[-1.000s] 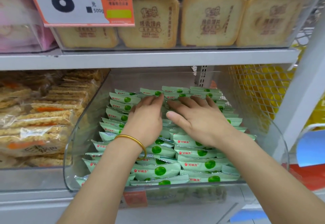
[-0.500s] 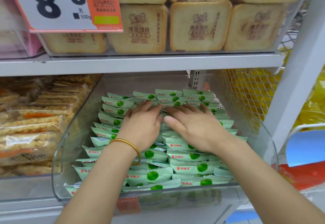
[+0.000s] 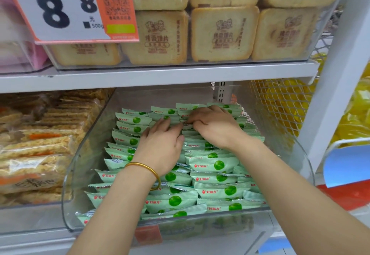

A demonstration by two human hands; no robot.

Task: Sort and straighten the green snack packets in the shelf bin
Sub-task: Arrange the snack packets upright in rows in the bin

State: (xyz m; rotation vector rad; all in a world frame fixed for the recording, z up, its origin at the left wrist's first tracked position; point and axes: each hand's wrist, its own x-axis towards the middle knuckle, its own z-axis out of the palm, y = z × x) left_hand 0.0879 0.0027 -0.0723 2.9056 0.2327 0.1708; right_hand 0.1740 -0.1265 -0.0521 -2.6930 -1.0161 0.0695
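Your hands moved deeper: right hand [image 3: 216,128] now curls round rear-middle green foil snack packets [image 3: 170,112] in the clear plastic shelf bin [image 3: 84,174], left hand [image 3: 160,146] presses flat beside; front rows look tidy, back pending

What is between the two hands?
Only green packets fill the small gap between the left hand and the right hand, in the head view.
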